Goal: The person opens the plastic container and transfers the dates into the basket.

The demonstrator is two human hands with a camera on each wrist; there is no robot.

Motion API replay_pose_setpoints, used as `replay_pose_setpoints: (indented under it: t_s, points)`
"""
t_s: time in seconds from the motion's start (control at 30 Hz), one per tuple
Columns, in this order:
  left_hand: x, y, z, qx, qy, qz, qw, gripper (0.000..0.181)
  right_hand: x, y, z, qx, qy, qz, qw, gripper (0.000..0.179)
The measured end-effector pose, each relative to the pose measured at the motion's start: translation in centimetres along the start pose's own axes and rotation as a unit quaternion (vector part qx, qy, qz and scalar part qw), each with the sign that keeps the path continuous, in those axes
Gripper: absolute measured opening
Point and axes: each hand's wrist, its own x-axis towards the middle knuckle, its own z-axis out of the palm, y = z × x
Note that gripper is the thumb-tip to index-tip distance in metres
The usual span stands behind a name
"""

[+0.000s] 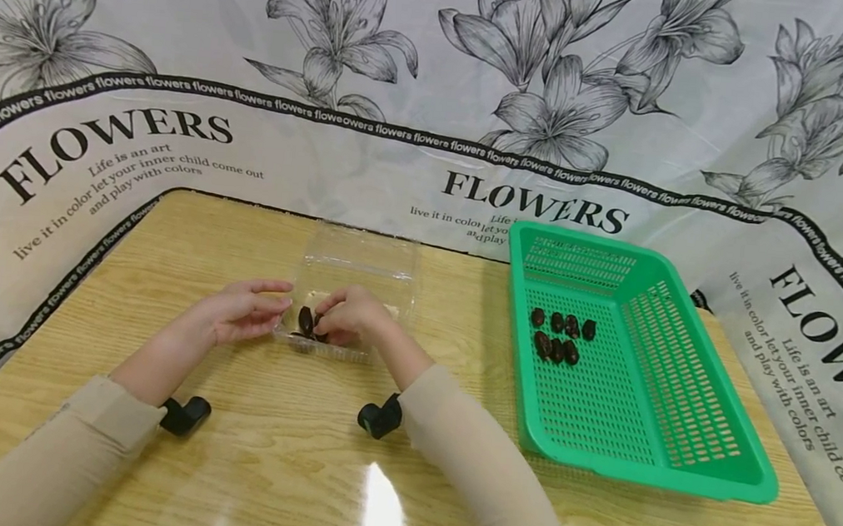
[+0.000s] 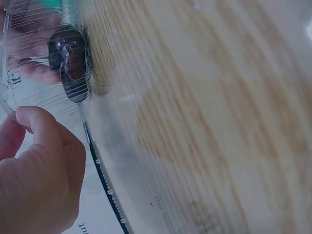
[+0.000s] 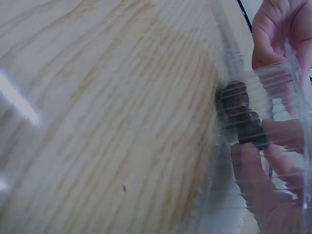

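Note:
A clear plastic clamshell box (image 1: 362, 249) stands on the table with its lid raised at the back. Dark brown, wrinkled dates (image 1: 305, 320) lie in its left front corner. My left hand (image 1: 247, 312) is at the box's left side, thumb and finger pinching its rim, as the left wrist view shows. Inside the box, my right hand (image 1: 352, 317) reaches down from the right. Through the clear wall in the right wrist view, its fingertips pinch a date (image 3: 252, 130), beside another date (image 3: 235, 99).
To the right stands a green plastic basket (image 1: 651, 475) with slotted walls; several dates (image 1: 557, 350) lie in two rows on its floor. The wood-grain table (image 1: 283, 468) meets a flower-printed sheet (image 1: 370, 167) behind. Black wrist devices (image 1: 186, 415) sit by both sleeves.

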Motion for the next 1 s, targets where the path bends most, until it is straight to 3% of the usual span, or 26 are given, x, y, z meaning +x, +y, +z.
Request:
replay_pose_setpoints:
  t_s: [0.37,1.0]
  points:
    - [-0.1,0.0,0.2,0.001,0.004,-0.002,1.0,0.059,-1.1,-1.8,-2.0,0.034,-0.059,0.003,0.9977,0.038]
    - [-0.3,0.1,0.3,0.012,0.006,-0.004,0.9999,0.06,-5.6,-4.5,-7.7,0.066,-0.072,-0.066,0.993,0.04]
